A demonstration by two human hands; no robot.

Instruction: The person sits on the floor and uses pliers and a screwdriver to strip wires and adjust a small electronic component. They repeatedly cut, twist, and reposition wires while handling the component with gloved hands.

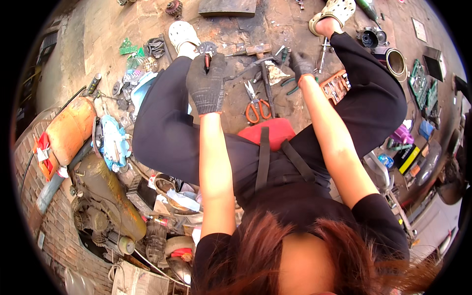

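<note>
My left hand (205,86), in a dark work glove, is closed around a small dark metal part (208,47) with a rounded end. A short red piece (207,60) shows between the fingers. My right hand (301,68), also gloved, is over the tools on the ground, its fingers bent and partly hidden. Whether it holds anything cannot be made out. Nearest to it lie teal-handled pliers (293,90) and a slim tool with a green handle (284,54). Between my legs are orange-handled scissors (252,92), a long dark-handled hammer (266,78) and another hammer (258,49).
A dark flat block (227,7) lies ahead of my feet. To the right are an orange tool case (336,87), a metal cylinder (396,62) and a green tool case (419,81). At the left are an orange tank (73,128), a rusty cylinder (110,196) and piled scrap parts.
</note>
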